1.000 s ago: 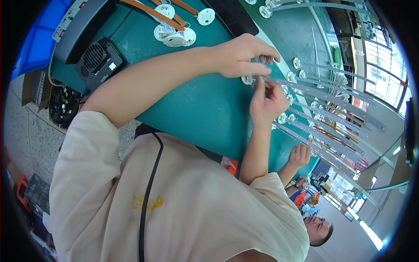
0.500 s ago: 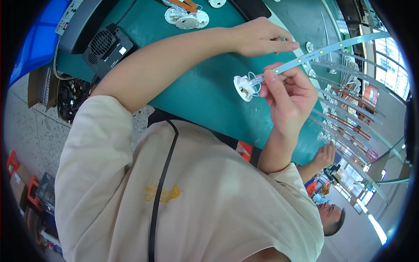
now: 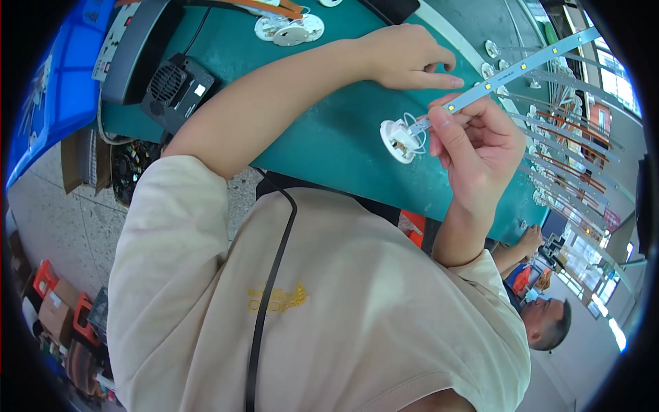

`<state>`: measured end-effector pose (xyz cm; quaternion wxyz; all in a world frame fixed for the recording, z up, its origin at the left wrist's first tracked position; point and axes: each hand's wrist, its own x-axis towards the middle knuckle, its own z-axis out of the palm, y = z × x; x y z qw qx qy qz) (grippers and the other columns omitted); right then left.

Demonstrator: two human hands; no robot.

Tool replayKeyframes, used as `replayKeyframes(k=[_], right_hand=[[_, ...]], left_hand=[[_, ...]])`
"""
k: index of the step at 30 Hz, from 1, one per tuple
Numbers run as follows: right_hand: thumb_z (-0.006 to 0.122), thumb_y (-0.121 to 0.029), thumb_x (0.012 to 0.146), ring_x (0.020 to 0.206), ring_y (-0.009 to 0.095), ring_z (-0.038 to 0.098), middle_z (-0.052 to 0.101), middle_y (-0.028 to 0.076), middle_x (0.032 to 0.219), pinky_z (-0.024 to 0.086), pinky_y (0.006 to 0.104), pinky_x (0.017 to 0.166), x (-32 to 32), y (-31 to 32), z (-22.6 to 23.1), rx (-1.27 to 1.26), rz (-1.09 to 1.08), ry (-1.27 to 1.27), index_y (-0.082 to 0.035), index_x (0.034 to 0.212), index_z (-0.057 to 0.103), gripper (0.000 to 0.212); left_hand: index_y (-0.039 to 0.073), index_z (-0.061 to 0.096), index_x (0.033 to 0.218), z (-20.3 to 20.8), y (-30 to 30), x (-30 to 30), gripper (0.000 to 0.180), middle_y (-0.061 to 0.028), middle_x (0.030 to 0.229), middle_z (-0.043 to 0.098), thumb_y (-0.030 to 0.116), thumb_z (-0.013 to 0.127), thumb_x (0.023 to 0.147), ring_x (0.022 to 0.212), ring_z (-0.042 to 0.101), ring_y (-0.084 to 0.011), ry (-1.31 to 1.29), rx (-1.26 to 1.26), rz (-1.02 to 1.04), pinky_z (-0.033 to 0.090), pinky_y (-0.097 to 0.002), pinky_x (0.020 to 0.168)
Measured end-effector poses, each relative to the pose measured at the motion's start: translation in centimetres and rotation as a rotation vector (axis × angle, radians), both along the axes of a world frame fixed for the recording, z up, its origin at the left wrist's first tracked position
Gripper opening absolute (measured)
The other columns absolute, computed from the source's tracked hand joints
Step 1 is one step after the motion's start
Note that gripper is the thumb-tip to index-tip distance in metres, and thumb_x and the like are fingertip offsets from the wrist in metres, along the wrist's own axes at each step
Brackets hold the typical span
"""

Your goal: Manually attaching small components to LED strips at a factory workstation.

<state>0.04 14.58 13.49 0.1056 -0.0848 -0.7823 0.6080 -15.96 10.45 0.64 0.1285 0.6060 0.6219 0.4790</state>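
Note:
My right hand pinches a long, thin LED strip between thumb and fingers near its lower end. From there the strip slants up to the right, over the bench edge. Thin white wires loop from that end to a round white end cap, which hangs just left of my fingers, its inner side showing. My left hand is above and left of the right one, its forearm stretched across the bench. Its thumb and bent fingers are apart, with nothing visible between them.
A green bench top lies under my hands. White round caps with orange strips lie at its far side. A black device with a vent grille stands at left, near a blue bin. Several strips extend at right, near another person.
The whole view has shifted, so most things sit farther right. The strip in my right hand now rises more steeply and looks straighter. My left hand keeps nearly the same pose.

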Motion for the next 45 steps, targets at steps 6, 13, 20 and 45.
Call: replayKeyframes(k=[6,13,20,45], right_hand=[[0.072,0.005,0.083,0.052,0.006,0.055,0.068,0.007,0.070,0.041,0.0178,0.048,2.4,-0.1,3.0,0.071,-0.094,0.067,0.006,0.089,0.068,0.007],[0.063,-0.006,0.093,0.068,0.022,0.056,0.060,0.016,0.077,0.048,0.0318,0.054,11.0,4.2,7.7,0.591,-0.675,0.937,0.004,0.092,0.058,0.011],[0.068,-0.003,0.091,0.062,0.016,0.064,0.069,0.013,0.077,0.052,0.0259,0.054,19.0,14.5,3.0,0.687,-1.306,0.827,0.005,0.089,0.064,0.009],[0.077,-0.027,0.086,0.067,0.014,0.069,0.074,0.009,0.077,0.053,0.0285,0.064,9.0,26.7,-13.0,0.818,-0.981,-0.097,0.001,0.089,0.071,0.029]], left_hand=[[0.004,0.069,0.096,0.4,-0.5,0.2,0.042,-0.0146,0.075,0.066,0.044,0.058,0.093,0.072,0.065,-0.0314,0.034,0.037,0.057,0.050,-0.0400,0.065],[0.001,0.070,0.090,1.4,-0.7,0.5,0.036,-0.0133,0.077,0.068,0.036,0.060,0.093,0.072,0.065,-0.0280,0.025,0.026,0.055,0.052,-0.0370,0.068],[0.000,0.070,0.091,2.0,-0.3,0.5,0.034,-0.0126,0.080,0.069,0.032,0.061,0.093,0.073,0.067,-0.0253,0.001,-0.039,0.064,0.053,-0.0335,0.070],[0.002,0.070,0.092,0.6,-0.4,-0.1,0.039,-0.0129,0.080,0.066,0.035,0.052,0.098,0.079,0.062,-0.0296,0.083,0.040,0.007,0.049,-0.0394,0.074]])
